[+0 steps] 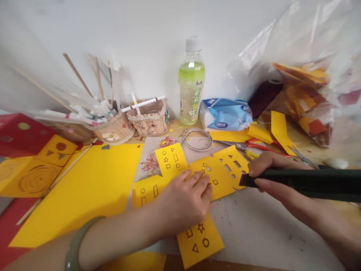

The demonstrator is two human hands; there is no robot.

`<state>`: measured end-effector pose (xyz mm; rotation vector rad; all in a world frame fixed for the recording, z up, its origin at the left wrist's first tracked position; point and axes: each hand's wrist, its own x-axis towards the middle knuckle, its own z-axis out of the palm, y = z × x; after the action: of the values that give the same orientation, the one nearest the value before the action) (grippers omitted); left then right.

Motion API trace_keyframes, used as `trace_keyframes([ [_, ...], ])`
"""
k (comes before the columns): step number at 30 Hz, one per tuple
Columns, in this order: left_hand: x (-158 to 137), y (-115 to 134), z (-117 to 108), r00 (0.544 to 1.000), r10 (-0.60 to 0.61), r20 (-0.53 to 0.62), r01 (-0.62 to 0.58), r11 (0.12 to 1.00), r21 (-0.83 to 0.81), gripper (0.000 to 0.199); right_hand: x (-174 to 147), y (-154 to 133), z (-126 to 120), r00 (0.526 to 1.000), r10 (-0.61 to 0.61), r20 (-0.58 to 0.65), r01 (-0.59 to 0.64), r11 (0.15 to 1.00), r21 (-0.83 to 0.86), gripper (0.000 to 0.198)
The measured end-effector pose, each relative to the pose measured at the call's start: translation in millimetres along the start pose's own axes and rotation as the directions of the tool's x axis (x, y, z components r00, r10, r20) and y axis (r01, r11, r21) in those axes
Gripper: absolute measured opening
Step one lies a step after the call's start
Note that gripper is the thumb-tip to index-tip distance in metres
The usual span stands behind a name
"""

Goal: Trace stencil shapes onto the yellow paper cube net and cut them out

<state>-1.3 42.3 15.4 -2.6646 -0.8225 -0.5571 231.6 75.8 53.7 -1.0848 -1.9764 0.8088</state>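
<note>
A cross-shaped yellow paper cutout (224,188) lies on the work surface, with small shapes drawn on its panels. Several shapes on its right panel are cut through as holes. My left hand (186,197) rests flat over the middle of the cutout, fingers stretched out, hiding part of it. At the right, my right hand (278,177) grips a dark green utility knife (310,182) between thumb and fingers. The knife's dark tip is at the right edge of the cutout; whether it touches the paper I cannot tell.
A large yellow sheet (93,180) and a red-and-yellow box (31,150) lie left. Behind stand baskets of pens (149,122), a drink bottle (191,86) and a tissue pack (225,114). A tape roll (198,139), scissors (304,158) and a plastic bag of scraps (307,94) are nearby.
</note>
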Motion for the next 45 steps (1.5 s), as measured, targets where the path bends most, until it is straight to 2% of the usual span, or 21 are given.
trace_keyframes([
  [1,-1,1,-1,0.999,0.012,-0.035,-0.012,1.0,0.01,0.019,1,-6,-2,0.999,-0.022,0.033,0.022,1.0,-0.018,0.008],
  [3,-4,1,-5,0.994,0.074,-0.082,-0.075,0.997,-0.003,0.02,2,-15,-5,0.995,-0.048,0.085,0.052,0.998,-0.046,0.001],
  [5,-6,-4,-10,0.981,0.168,-0.097,-0.172,0.984,-0.036,0.024,2,-20,-3,0.991,-0.045,0.125,0.053,0.997,-0.061,0.007],
  [8,-6,-16,-14,0.953,0.286,-0.105,-0.295,0.951,-0.092,0.028,0,-20,5,0.983,0.004,0.185,0.005,0.999,-0.047,0.004],
  [11,-4,-30,-12,0.941,0.318,-0.119,-0.332,0.935,-0.128,0.031,-1,-18,19,0.961,0.075,0.267,-0.066,0.997,-0.042,0.005],
  [13,-3,-36,-8,0.939,0.316,-0.138,-0.334,0.933,-0.133,0.031,-1,-16,27,0.954,0.09,0.285,-0.077,0.995,-0.057,0.005],
  [20,-9,-32,-1,0.96,0.229,-0.159,-0.253,0.957,-0.145,0.027,-4,-22,41,0.978,0.1,0.181,-0.079,0.99,-0.117,0.006],
  [25,-11,-29,-1,0.962,0.227,-0.153,-0.247,0.96,-0.129,0.03,-8,-24,44,0.964,0.136,0.227,-0.097,0.98,-0.176,0.005],
  [31,-11,-29,-1,0.96,0.225,-0.164,-0.249,0.958,-0.142,0.028,-17,-14,45,0.961,0.18,0.21,-0.137,0.969,-0.206,0.002],
  [35,-10,-30,-3,0.961,0.235,-0.148,-0.257,0.955,-0.15,0.03,-20,-11,45,0.959,0.145,0.244,-0.081,0.964,-0.253,0.002],
  [45,-10,-29,-3,0.964,0.237,-0.124,-0.253,0.958,-0.137,0.032,-19,-10,50,0.983,0.038,0.181,0.004,0.974,-0.228,0.015],
])
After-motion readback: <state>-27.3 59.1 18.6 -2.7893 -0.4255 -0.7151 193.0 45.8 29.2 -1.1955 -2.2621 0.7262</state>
